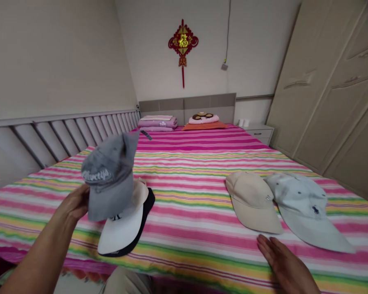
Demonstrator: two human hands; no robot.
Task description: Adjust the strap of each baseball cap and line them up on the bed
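Note:
My left hand (76, 203) grips a grey baseball cap (110, 179) with white lettering, held up in the air and slightly blurred. Below and behind it, a white cap (122, 232) lies on top of a black cap (150, 200) on the bed. On the right, a beige cap (253, 200) rests beside a pale blue-grey cap (303, 204) with a small dark emblem, their edges meeting. My right hand (283, 261) is just in front of the beige cap's brim, fingers extended, holding nothing.
A striped bedspread (187, 204) covers the bed. Folded bedding (158, 123) and a pink pillow (204, 118) sit at the headboard (165, 107), with a remote control (146, 134) nearby. A slatted radiator (64, 136) runs along the left; a nightstand (260, 132) and wardrobe (319, 90) stand right.

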